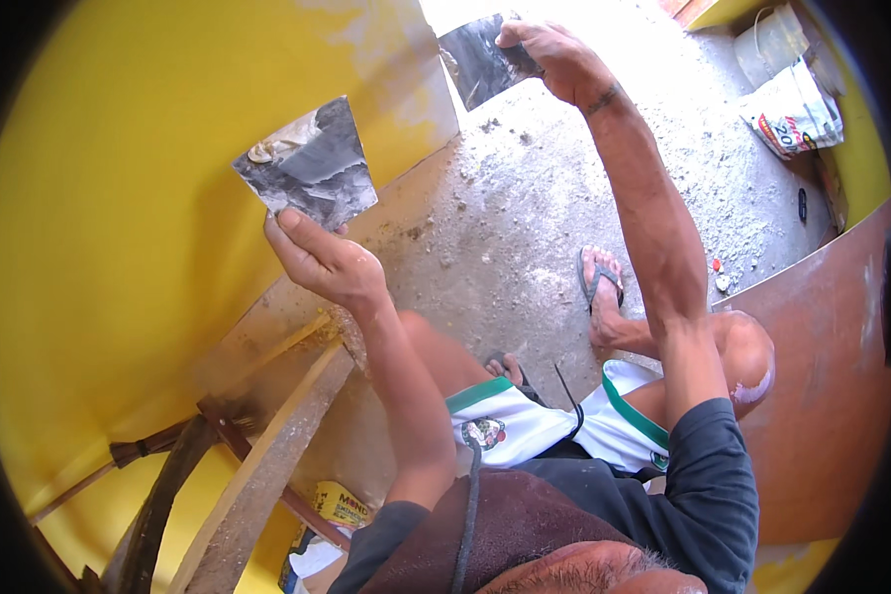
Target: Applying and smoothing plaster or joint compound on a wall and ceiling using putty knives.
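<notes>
My left hand (327,259) grips a thin square metal plate (332,163) by its lower edge, thumb on the near face. A lump of pale putty (282,144) sits on that plate, and grey smears cover much of the rest. Farther away, my right hand (556,57) is stretched out and closed on a second flat metal plate (475,64), smeared dark and grey. This plate is beside the end of the yellow wall (158,158), which has whitish patches near that end. I cannot tell whether the plate touches the wall.
Wooden boards (267,455) lean at the lower left near a yellow package (339,503). A pail (770,48) and a white printed sack or tub (792,111) are at the far right. Brown panelling (822,376) is by my right knee. Pale dust and crumbs cover the floor (505,218).
</notes>
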`<state>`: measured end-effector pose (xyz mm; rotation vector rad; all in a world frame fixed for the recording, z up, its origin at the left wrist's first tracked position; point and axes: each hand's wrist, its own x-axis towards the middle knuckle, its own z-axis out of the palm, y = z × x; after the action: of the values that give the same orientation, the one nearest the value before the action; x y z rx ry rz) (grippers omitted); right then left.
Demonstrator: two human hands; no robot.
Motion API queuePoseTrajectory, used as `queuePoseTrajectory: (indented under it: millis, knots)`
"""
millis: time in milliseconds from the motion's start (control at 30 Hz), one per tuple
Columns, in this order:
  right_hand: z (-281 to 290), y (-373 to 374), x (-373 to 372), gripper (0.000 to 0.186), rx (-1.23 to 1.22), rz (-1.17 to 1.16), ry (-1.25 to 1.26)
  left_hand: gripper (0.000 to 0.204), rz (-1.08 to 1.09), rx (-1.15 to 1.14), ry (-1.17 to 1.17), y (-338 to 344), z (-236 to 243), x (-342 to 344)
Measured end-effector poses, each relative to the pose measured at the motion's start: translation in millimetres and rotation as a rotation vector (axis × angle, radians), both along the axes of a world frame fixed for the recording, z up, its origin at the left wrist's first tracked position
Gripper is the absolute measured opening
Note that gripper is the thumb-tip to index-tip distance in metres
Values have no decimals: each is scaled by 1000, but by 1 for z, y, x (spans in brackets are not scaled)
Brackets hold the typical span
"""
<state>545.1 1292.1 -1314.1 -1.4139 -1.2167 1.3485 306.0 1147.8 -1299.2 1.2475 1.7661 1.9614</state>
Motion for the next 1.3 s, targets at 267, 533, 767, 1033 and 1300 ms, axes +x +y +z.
queuePoseTrajectory:
  millis: [267,533,767,1033,1300]
  knots:
    - [28,-24,-14,17,-5,-1,-293,28,-10,25,35,3,0,2]
    - [3,-6,12,9,236,96,-68,27,-20,7,0,4,-1,4]
    - [72,-19,7,5,154,-49,605,27,-1,-6,-18,4,-2,3]
    - [-46,-43,-7,16,-28,-293,716,28,-19,-3,26,4,-2,3]
    - [-102,-67,-89,14,391,-513,247,32,-1,-65,-10,4,-3,0]
